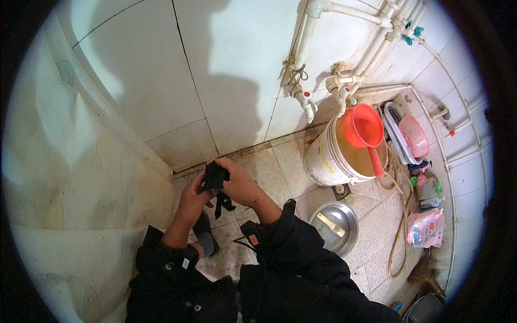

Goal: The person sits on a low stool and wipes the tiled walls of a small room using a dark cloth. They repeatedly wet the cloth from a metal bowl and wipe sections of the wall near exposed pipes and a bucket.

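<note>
A bunched black cloth (216,176) is held up between both hands over the tiled floor. My left hand (198,193) grips it from the left and below, and my right hand (241,182) clasps it from the right. One loose strip of the cloth dangles beneath the hands. Right of my arms, a shallow steel basin (350,238) rests on the floor with a flat pale brush or scraper (331,225) inside. Beyond the basin stands a white plastic bucket (328,158) of cloudy brownish water, with a red plastic dipper (363,126) at its top.
Two wall taps (309,108) hang left of and above the bucket. A floor drain (341,191) lies between bucket and basin. A hose (394,250) curls over the floor at the right, near a pink detergent bag (426,228) and basins. A pale curtain (93,181) hangs left.
</note>
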The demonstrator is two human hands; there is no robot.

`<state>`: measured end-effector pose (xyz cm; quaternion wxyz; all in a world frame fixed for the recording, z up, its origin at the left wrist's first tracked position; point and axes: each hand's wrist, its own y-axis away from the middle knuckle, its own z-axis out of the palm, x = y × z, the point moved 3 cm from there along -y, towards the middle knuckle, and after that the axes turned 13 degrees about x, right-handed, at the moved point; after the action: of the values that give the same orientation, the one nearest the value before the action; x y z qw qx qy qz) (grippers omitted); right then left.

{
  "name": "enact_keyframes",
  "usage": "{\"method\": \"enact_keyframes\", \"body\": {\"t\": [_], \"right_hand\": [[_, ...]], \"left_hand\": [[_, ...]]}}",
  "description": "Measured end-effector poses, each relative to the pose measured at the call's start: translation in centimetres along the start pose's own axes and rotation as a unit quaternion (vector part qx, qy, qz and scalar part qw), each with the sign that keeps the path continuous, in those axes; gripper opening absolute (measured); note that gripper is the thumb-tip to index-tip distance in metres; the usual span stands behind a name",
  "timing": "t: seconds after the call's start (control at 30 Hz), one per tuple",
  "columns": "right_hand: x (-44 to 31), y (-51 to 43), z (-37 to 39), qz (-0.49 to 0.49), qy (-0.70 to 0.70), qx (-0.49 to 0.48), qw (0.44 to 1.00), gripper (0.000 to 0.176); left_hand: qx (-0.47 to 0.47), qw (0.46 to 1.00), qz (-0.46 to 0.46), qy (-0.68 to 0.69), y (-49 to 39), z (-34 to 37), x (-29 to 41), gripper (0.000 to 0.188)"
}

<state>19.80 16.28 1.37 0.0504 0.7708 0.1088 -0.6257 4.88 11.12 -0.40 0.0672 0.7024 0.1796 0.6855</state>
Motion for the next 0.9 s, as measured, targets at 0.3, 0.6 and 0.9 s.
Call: {"method": "enact_keyframes", "body": {"t": [0.3, 0.6, 0.9], "right_hand": [[0.8, 1.0, 1.3, -0.012, -0.027, 0.068, 0.997, 0.042], [-2.3, 3.7, 1.5, -0.077, 0.065, 0.044, 0.994, 0.038], [-2.0, 5.2, 1.3, -0.131, 0.060, 0.115, 0.983, 0.030]], "left_hand": [[-0.003, 0.999, 0.004, 0.043, 1.6, 1.2, 0.0, 0.040], [0.087, 0.988, 0.066, 0.110, 2.1, -0.1, -0.7, 0.030], [0.072, 0.977, 0.054, 0.192, 4.0, -1.0, -0.6, 0.029]]}}
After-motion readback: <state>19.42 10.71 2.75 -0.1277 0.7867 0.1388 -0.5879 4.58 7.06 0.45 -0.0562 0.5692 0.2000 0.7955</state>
